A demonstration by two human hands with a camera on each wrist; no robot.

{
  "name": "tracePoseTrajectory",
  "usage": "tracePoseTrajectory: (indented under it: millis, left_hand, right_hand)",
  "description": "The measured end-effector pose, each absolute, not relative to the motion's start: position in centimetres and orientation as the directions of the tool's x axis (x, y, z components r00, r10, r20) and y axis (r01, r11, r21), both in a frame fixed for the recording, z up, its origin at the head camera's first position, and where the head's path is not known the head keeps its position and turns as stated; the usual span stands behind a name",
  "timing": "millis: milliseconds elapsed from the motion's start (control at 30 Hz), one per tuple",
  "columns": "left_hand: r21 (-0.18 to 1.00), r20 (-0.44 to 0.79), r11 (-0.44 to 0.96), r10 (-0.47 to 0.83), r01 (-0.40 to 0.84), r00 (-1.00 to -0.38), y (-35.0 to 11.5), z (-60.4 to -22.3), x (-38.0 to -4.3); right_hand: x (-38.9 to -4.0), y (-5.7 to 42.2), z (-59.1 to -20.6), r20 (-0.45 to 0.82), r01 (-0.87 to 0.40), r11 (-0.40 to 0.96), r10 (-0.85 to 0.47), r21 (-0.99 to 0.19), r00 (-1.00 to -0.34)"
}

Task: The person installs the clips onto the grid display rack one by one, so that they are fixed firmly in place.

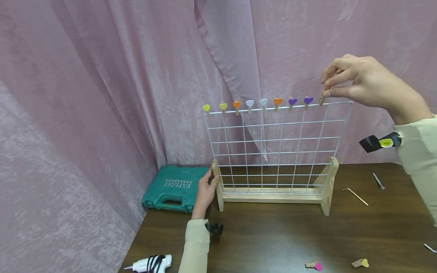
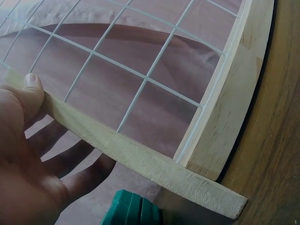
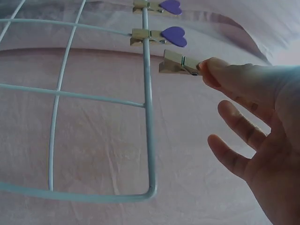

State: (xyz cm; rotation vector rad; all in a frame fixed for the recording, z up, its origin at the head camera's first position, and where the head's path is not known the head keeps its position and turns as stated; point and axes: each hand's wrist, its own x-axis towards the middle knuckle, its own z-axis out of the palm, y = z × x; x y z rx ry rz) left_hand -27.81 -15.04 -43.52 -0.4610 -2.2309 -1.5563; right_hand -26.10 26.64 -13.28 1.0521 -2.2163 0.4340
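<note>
A white wire grid (image 1: 280, 132) stands in a wooden base (image 1: 269, 198). Along its top wire sit several small wooden clothespins with yellow, orange, white and purple hearts (image 1: 308, 100). Between thumb and forefinger my right hand (image 1: 362, 81) pinches another clothespin (image 3: 176, 63); its heart is hidden by the fingers. In the right wrist view that clothespin is close to the top wire, just apart from it, beside a purple-heart one (image 3: 173, 36). My left hand (image 1: 206, 191) holds the left wooden upright (image 2: 136, 150) of the base, its thumb on one side and fingers on the other.
Left of the stand lies a green tool case (image 1: 177, 189). A white glue gun (image 1: 151, 263) with a black cord is at the front left. Pink-heart (image 1: 313, 265) and yellow-heart clothespins (image 1: 360, 262) lie in front. Hex keys (image 1: 356, 197) and a bolt (image 1: 378, 181) are on the right.
</note>
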Motion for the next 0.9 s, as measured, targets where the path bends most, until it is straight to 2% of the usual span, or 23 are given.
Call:
tracePoseTrajectory:
  millis: [200, 467, 600, 767, 900]
  left_hand:
    - [0.824, 0.463, 0.339, 0.061, 0.455, -0.884, -14.7, -42.2, -26.5]
    - [0.834, 0.455, 0.323, 0.056, 0.447, -0.889, -14.8, -42.5, -26.6]
    - [0.821, 0.465, 0.345, 0.058, 0.455, -0.884, -14.9, -42.4, -26.7]
    - [0.815, 0.482, 0.341, 0.051, 0.469, -0.875, -15.6, -44.0, -28.2]
    - [0.811, 0.496, 0.336, 0.036, 0.478, -0.868, -16.0, -45.0, -29.0]
  right_hand:
    - [-26.7, 26.7, -13.8, 0.631, -0.753, 0.656, -0.563, -0.051, -0.534]
    - [-26.7, 26.2, -14.3, 0.611, -0.748, 0.662, -0.573, -0.049, -0.546]
    - [-26.2, 26.3, -14.4, 0.591, -0.710, 0.702, -0.548, -0.061, -0.592]
    - [-25.3, 26.9, -14.5, 0.579, -0.633, 0.765, -0.467, -0.114, -0.668]
    - [-24.5, 27.7, -14.9, 0.602, -0.624, 0.769, -0.436, -0.137, -0.669]
